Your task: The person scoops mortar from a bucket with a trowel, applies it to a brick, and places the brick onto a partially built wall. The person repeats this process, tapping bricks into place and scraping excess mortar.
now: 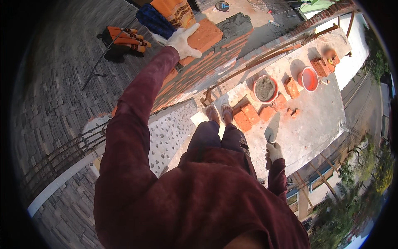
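Observation:
My left hand (183, 42), in a pale work glove, spans the end of an orange-red brick (207, 35), thumb and fingers spread around its sides. This brick lies on top of a brick wall (219, 54) at my left front. Beyond it, wet grey mortar (237, 25) covers the wall's top. Down at my right side, my right hand (274, 152), also gloved, is closed around the handle of a pointed trowel (272, 128). The trowel's blade points forward, away from my body, and is apart from the bricks.
I stand on a concrete slab (319, 110). On it are a bucket of mortar (265, 89), a red bucket (309, 79), loose bricks (245, 116) by my feet and a brick stack (323, 66). The slab's edge drops to a street. Orange and blue cloths (170, 14) hang beyond the wall.

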`<act>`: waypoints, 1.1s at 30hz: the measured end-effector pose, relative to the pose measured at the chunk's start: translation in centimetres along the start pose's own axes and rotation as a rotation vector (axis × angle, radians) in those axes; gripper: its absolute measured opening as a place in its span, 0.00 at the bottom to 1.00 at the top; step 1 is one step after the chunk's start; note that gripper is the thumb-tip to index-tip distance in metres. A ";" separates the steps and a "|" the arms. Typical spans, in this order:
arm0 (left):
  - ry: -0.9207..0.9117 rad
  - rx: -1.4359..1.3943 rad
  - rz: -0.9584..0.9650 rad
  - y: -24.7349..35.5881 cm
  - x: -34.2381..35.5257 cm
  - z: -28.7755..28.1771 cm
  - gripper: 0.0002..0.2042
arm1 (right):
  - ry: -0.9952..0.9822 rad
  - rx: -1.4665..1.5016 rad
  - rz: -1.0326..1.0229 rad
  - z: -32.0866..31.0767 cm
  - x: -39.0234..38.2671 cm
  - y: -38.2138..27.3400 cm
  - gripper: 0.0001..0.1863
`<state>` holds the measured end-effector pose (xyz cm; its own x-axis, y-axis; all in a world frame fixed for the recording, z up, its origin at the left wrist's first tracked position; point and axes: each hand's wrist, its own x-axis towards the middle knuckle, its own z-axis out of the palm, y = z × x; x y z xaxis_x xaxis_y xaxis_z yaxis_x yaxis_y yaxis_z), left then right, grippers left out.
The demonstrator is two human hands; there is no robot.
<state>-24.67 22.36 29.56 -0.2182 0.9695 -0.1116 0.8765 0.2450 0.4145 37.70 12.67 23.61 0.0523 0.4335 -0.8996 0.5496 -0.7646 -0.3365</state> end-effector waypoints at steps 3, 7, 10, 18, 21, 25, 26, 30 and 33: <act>-0.018 0.033 0.031 -0.3 0.3 0.4 0.60 | -0.005 -0.050 0.007 0.5 -1.0 0.4 0.19; -0.047 0.023 0.038 -0.7 1.2 -0.4 0.60 | -0.001 -0.087 -0.028 1.1 -2.3 1.1 0.19; -0.048 0.014 0.006 -0.8 1.1 0.6 0.60 | -0.009 -0.140 -0.056 1.3 -1.9 2.6 0.19; -0.111 0.206 -0.056 1.9 0.7 0.1 0.59 | 0.017 -0.153 -0.100 1.7 -2.2 3.2 0.20; -0.124 0.231 -0.073 2.2 0.3 0.1 0.59 | 0.003 -0.122 -0.105 2.2 -3.6 1.0 0.20; -0.115 0.216 -0.032 2.1 0.2 0.3 0.62 | -0.059 0.130 -0.292 4.6 -7.4 -5.3 0.20; -0.093 0.223 -0.032 1.7 -0.2 -0.2 0.63 | -0.100 0.088 -0.287 4.9 -8.6 -7.6 0.20; -0.162 0.080 -0.021 -1.4 -1.9 -0.9 0.62 | -0.042 -0.100 -0.535 6.7 -11.7 -15.0 0.24; -0.149 -0.113 -0.049 -2.2 -3.6 -1.2 0.53 | 0.079 -0.255 -1.062 8.7 -11.1 -18.8 0.28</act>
<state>-26.31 18.37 30.18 -0.1861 0.9467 -0.2631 0.8108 0.2992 0.5030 19.54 18.10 37.49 -0.5017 0.8499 -0.1613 0.5022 0.1343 -0.8542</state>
